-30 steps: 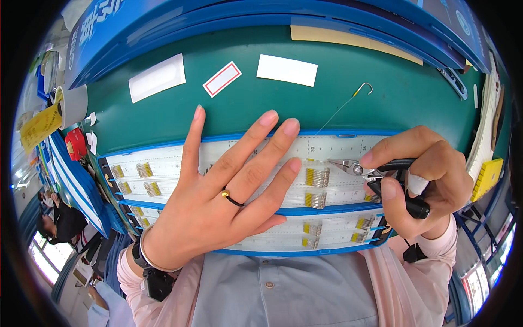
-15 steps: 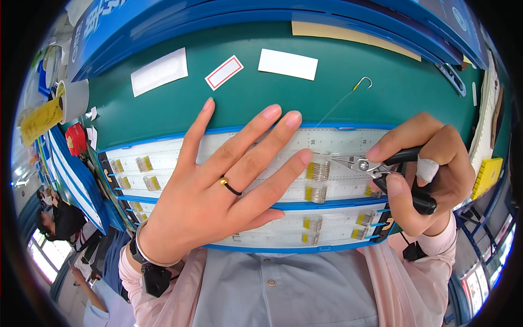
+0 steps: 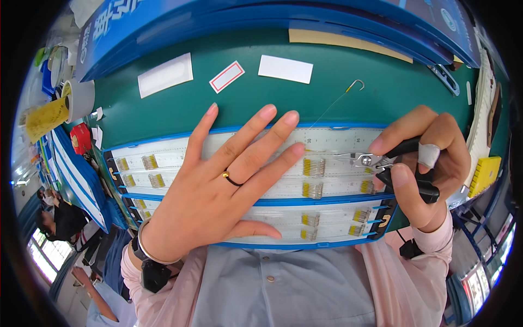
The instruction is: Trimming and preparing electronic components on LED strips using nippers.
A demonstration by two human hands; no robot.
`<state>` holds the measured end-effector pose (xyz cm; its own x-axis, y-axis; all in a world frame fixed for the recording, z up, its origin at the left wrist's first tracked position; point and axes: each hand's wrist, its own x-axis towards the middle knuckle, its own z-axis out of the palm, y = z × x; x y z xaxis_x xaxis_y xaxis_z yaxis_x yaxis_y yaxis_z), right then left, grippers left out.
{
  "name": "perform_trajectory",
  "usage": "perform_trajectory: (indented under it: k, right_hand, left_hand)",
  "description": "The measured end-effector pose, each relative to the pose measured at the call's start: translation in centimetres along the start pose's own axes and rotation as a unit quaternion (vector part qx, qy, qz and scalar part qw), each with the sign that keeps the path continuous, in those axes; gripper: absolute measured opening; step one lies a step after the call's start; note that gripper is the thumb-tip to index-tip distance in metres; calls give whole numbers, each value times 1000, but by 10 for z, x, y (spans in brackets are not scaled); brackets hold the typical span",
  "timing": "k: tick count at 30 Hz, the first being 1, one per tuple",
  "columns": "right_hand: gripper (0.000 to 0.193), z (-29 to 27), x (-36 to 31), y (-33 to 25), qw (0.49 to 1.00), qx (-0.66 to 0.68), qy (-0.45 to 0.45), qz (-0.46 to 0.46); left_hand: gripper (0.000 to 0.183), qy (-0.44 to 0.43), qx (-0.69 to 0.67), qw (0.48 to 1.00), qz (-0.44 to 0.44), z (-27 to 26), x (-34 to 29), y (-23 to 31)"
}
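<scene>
My left hand lies flat, fingers spread, across an open blue-edged snelled-hook case. Its index fingertip is beside a bundle of silvery hooks with yellow-wrapped shanks. Small wire cutters with black handles are gripped in my right hand, whose one finger has a white wrap. Their pointed jaws face left, just right of that bundle. Beyond the case's far edge lies one hook with yellow wrapping, its thin line running back to the case. Part of the case is hidden under my left hand.
On the green table are two white slips and a red-bordered label. Large blue boxes stand along the back. At left are a white tape roll and a red item; a yellow pad is at right.
My left thumb has spread away from the index finger. The cutter tips sit slightly farther from the hook bundle. The whole view has shifted a little.
</scene>
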<state>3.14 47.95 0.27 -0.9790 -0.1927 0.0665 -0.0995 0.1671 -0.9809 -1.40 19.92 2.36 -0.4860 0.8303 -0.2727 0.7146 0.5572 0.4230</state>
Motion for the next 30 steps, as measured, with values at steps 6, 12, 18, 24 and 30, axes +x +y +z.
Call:
perform_trajectory:
  k: [6,12,18,24,30]
  right_hand:
    - [24,-1,5,5,998,41,3,-45]
    - [29,-11,-16,-6,988,29,149,-6]
    - [16,-43,-54,13,977,-38,210,30]
    - [19,-35,-41,-8,988,92,122,-20]
    - [20,-48,-58,29,979,57,191,30]
  left_hand:
    - [61,84,39,995,40,-6,7,-5]
    - [37,274,32,958,71,-6,15,17]
    - [42,356,48,930,74,-12,45,39]
    - [42,373,57,922,84,-5,51,49]
    - [45,372,-14,924,83,-2,58,65]
